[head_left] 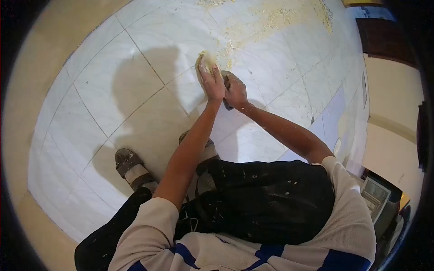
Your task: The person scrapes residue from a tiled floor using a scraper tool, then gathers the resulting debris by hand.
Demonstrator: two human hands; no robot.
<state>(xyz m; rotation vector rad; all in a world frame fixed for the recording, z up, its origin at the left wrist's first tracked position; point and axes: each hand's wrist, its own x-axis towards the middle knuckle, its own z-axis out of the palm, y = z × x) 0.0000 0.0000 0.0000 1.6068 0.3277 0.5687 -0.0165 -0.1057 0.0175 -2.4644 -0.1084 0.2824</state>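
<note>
My left hand (209, 82) is low over the tiled floor (149, 108), with its fingers stretched forward and the thumb apart. A pale, blurred patch shows between thumb and fingers; what it is I cannot make out. Right beside it, my right hand (235, 90) is closed around a dark handle (228, 106), whose end sticks out below the palm. The working end of this tool is hidden by the hands. Yellowish crumbs (229, 45) lie on the tiles just ahead of my fingers.
More yellowish debris (280, 18) is spread over the floor at the top. Sandals (129, 162) on my feet stand at the lower left. A beige wall (38, 58) bounds the left side. Cream panels (391, 95) and a framed glass-like item (375, 196) are at the right.
</note>
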